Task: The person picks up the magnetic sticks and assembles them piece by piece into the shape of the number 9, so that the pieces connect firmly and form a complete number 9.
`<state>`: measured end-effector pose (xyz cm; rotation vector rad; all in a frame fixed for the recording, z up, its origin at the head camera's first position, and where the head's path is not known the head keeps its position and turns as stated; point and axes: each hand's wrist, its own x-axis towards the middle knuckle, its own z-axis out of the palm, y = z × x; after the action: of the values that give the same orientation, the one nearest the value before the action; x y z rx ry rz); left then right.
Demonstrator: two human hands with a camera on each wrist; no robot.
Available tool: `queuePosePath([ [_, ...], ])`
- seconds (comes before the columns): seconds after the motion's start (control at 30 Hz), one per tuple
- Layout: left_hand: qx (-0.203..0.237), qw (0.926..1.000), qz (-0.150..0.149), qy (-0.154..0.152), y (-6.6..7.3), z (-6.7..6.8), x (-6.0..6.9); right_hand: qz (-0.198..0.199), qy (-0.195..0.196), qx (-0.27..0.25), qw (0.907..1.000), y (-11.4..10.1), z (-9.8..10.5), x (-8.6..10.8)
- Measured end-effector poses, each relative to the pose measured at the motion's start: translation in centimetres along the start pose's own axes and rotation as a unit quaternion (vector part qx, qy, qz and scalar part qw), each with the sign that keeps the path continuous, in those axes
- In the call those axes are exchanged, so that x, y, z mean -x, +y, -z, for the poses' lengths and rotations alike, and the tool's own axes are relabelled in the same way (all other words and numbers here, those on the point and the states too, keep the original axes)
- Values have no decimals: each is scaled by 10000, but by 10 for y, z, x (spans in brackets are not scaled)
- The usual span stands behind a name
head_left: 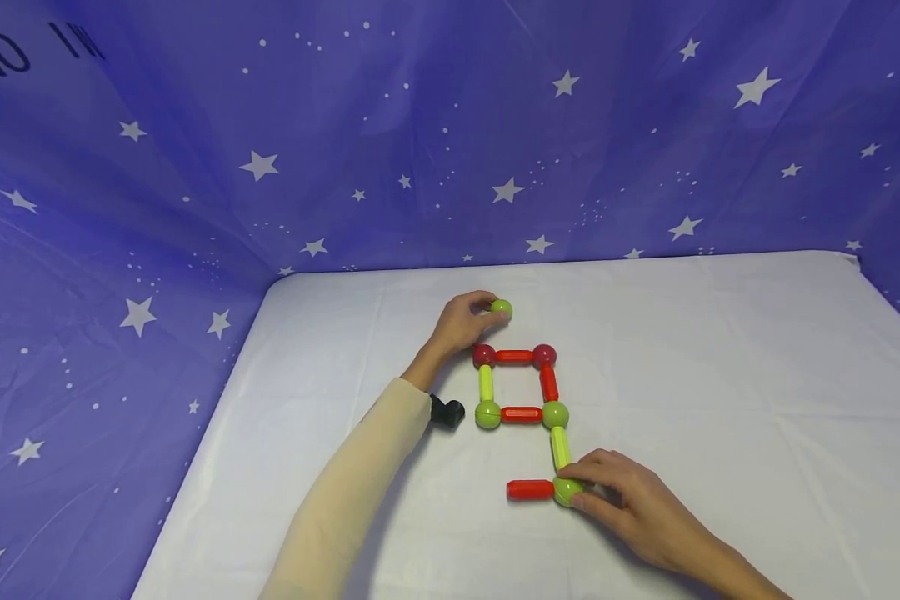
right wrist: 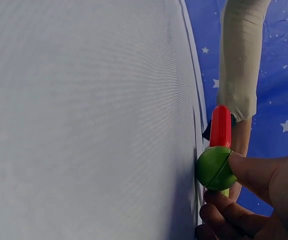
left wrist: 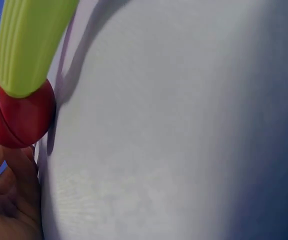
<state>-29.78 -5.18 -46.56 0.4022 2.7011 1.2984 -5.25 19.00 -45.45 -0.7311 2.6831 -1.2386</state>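
Note:
At the far side of the table, my left hand (head_left: 465, 321) pinches a loose green ball (head_left: 502, 308). Nearer me, my right hand (head_left: 637, 504) holds another green ball (head_left: 567, 491) between thumb and fingers. A red stick (head_left: 529, 490) juts left from that ball, and a yellow-green stick (head_left: 560, 448) runs up from it to a green corner ball (head_left: 556, 414). That corner belongs to a square of red and yellow-green sticks with two red balls (head_left: 544, 356) along its far side. In the left wrist view, a red ball (left wrist: 24, 117) with a yellow-green stick partly hides the left hand.
A white cloth covers the table (head_left: 720, 400). A black wrist camera (head_left: 447, 412) sits under the left sleeve (head_left: 360, 475), left of the square. Blue star-printed fabric (head_left: 450, 133) hangs behind the table and along its left side.

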Motion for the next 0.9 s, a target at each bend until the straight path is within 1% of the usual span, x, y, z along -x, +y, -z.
queuePosePath([
  [0.1,278,9995,71,110,-2,1,1,-25,21,52,10000,0,0,0],
  [0.17,642,9977,176,131,-3,2,2,-133,-31,39,9999,0,1,0],
  [0.2,898,9955,259,141,-3,2,4,-192,-64,22,9998,0,1,0],
  [0.27,1445,9881,489,185,-4,4,7,-304,-128,-7,9995,-1,2,0],
  [0.37,2139,9729,794,384,-5,8,14,-362,-163,-29,9992,-1,2,0],
  [0.43,2384,9654,923,512,-6,11,20,-372,-181,-21,9991,-1,3,0],
  [0.5,2488,9622,947,581,-7,14,25,-370,-175,15,9992,-2,3,0],
  [0.53,2489,9620,951,605,-8,16,28,-371,-170,37,9992,-2,3,0],
  [0.6,2396,9640,959,641,-7,19,34,-368,-152,71,9992,-2,3,1],
  [0.73,2046,9711,1030,674,-6,27,48,-382,-155,46,9991,-2,2,1],
  [0.9,1678,9795,1001,497,-2,34,64,-420,-184,42,9989,-3,2,0],
])
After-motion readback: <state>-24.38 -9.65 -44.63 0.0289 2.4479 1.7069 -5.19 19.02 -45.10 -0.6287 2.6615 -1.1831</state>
